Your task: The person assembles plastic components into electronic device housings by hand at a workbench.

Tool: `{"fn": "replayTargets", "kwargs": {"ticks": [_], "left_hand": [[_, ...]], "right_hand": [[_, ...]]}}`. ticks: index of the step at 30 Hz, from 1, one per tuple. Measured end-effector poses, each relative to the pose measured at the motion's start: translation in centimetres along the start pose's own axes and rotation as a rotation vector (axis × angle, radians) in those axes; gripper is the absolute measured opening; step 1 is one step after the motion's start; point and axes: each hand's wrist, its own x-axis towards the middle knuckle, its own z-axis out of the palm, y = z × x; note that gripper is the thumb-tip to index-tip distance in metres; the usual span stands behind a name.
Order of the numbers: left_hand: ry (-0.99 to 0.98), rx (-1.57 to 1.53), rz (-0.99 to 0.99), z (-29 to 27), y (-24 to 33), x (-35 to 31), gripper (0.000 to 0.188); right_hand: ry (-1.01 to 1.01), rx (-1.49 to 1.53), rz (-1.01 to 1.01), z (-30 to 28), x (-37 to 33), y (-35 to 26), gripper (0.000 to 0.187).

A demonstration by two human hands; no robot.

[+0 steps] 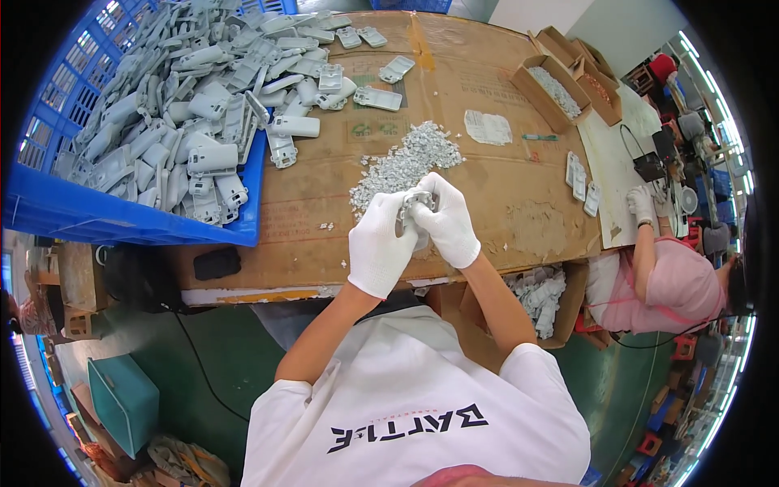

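Both my hands wear white knit gloves and meet over the near side of the cardboard-covered table (pixel 316 195). My left hand (pixel 381 243) is closed around a light grey plastic housing (pixel 421 239), mostly hidden by the gloves. My right hand (pixel 448 221) is closed on the same housing from the right, thumb and fingers pressed at its upper end. Whether a small piece sits between those fingertips is hidden. Just beyond the gloves lies a heap of tiny whitish plastic pieces (pixel 410 165).
A blue crate (pixel 130 213) overflows with grey plastic housings (pixel 195 105) at the left. Small-part boxes (pixel 537 91) stand at the back right. Loose housings (pixel 576 176) lie near the right edge. A carton (pixel 568 312) sits below the table. A gloved co-worker in pink (pixel 677 280) works at right.
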Motion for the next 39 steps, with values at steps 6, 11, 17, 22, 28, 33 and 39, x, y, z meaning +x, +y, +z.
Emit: {"fn": "replayTargets", "kwargs": {"ticks": [6, 11, 17, 22, 28, 33, 39], "left_hand": [[-0.003, 0.052, 0.000, -0.7, -0.5, -0.1, 0.031], [0.050, -0.038, -0.030, -1.4, -1.4, 0.3, 0.029], [0.029, -0.062, -0.025, -1.5, -1.2, 0.5, 0.027], [0.010, -0.056, -0.016, -1.4, -1.1, 0.6, 0.026], [-0.036, -0.079, -0.071, -1.3, -0.3, 0.8, 0.028], [-0.025, -0.055, -0.043, -0.5, -0.9, 0.6, 0.028], [0.035, -0.014, -0.019, 1.4, -0.6, -0.4, 0.025]], "right_hand": [[-0.005, -0.147, 0.011, 1.0, 0.2, -0.7, 0.006], [-0.044, 0.052, 0.030, 2.1, -0.2, -2.2, 0.019], [-0.001, 0.144, 0.096, 2.1, -0.3, -0.8, 0.018], [0.034, 0.147, 0.088, 2.0, -0.3, -0.9, 0.014], [0.036, 0.155, 0.102, 1.3, -0.3, -0.1, 0.014], [0.024, 0.225, 0.114, 0.9, -0.5, 0.1, 0.015], [0.010, 0.227, 0.145, -0.5, -0.7, 0.6, 0.011]]}}
